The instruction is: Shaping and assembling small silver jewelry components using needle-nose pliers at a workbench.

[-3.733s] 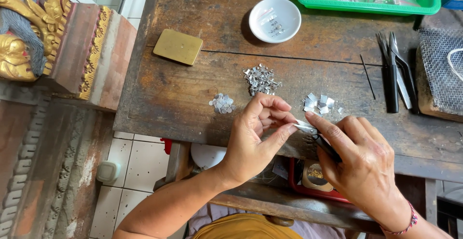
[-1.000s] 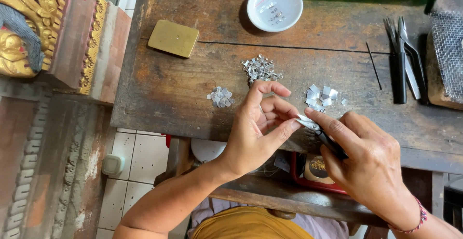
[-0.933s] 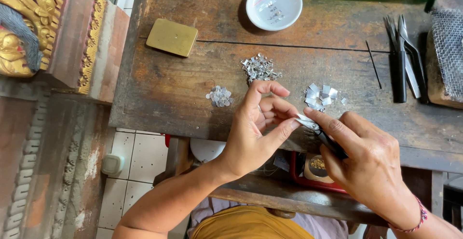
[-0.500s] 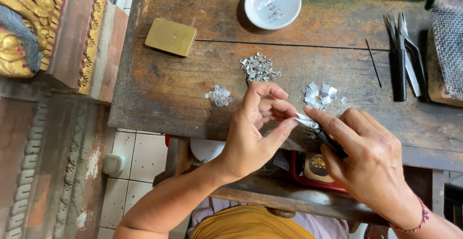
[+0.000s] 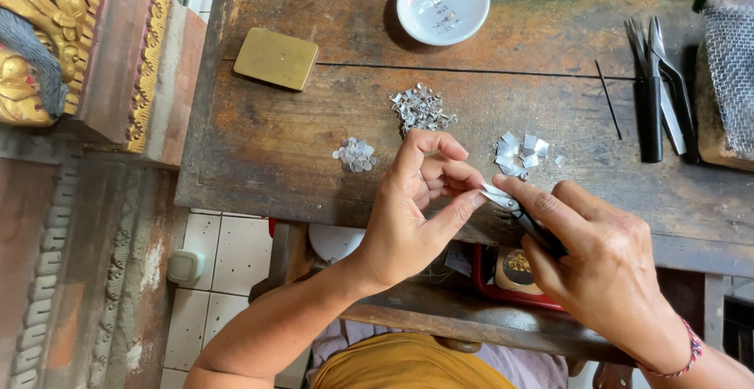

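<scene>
The left hand [image 5: 412,216] pinches a small silver piece [image 5: 481,194] between thumb and fingertips, above the wooden workbench's [image 5: 314,138] near edge. The right hand [image 5: 605,271] is closed around small pliers [image 5: 522,218], whose tips meet the piece. Three heaps of silver bits [image 5: 422,109] lie just beyond.

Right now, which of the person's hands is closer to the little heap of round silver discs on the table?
Left. The left hand sits just right of and below the round silver discs, its fingers curled close by. The right hand, holding small pliers, is farther right, beyond the left hand.
</scene>
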